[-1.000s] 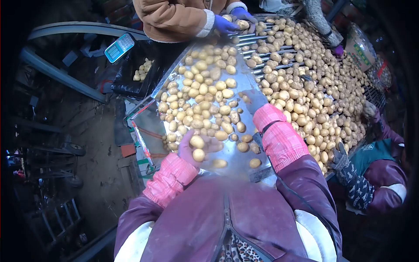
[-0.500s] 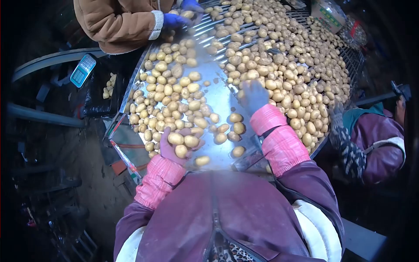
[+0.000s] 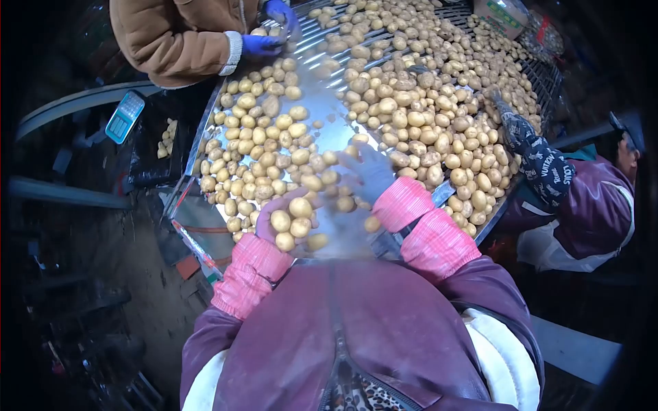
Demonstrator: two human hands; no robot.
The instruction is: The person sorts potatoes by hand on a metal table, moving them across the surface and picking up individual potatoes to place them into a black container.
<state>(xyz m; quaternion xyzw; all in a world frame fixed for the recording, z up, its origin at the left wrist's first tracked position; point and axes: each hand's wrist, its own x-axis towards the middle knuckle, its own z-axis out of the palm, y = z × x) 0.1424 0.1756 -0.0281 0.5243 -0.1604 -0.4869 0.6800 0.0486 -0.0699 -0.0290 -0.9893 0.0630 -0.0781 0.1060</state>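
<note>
My left hand (image 3: 264, 220), in a pinkish glove, curls round several potatoes (image 3: 299, 207) low over the near edge of the metal table (image 3: 329, 133). To its right is my right hand (image 3: 370, 172), in a grey-blue glove, its fingers spread and slightly blurred. Those fingertips are beside potatoes at the middle of the table, with none gripped. A loose group of potatoes (image 3: 257, 152) covers the table's left side. On the right lies a larger, denser heap (image 3: 439, 116).
A person in a brown jacket (image 3: 181, 41) with blue gloves handles potatoes at the far left. Another person's patterned sleeve (image 3: 545, 168) reaches to the heap from the right. Slatted bars (image 3: 312, 51) show at the back; a blue-edged scale (image 3: 125, 118) stands off the left side.
My right hand has moved left from the heap toward the middle, and potatoes there have shifted left. Another potato now lies at my left hand. The person at right now reaches further onto the heap.
</note>
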